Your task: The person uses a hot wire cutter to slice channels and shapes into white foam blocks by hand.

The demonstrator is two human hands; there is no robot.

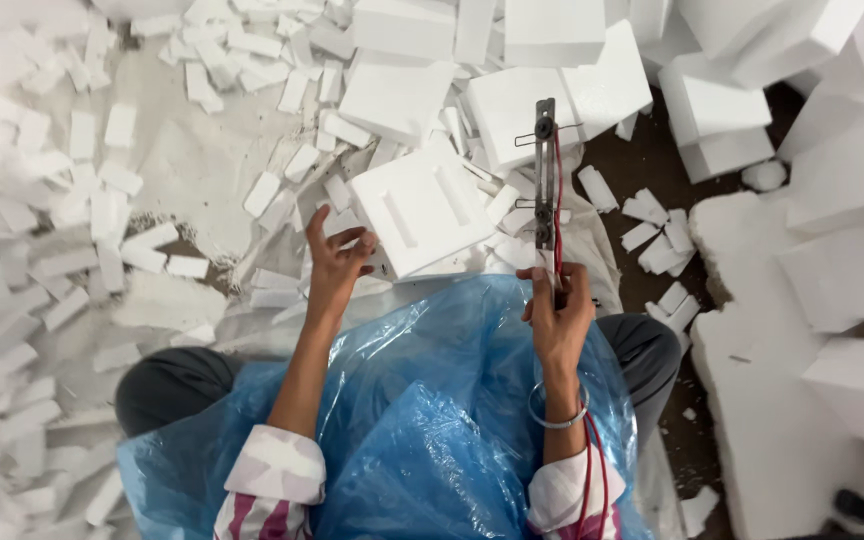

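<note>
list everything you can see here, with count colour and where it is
grooved foam block: one, white, centre, in front of the knees
cutting tool: one, dark metal bar with red wire, upright at centre right
small foam strips: many, white, scattered left and top
large foam blocks: many, white, stacked top and right
plastic sheet: one, blue, over the lap
bangle: one, silver, right wrist
left hand: touching the grooved block's near edge
right hand: gripping the tool's lower end
</note>
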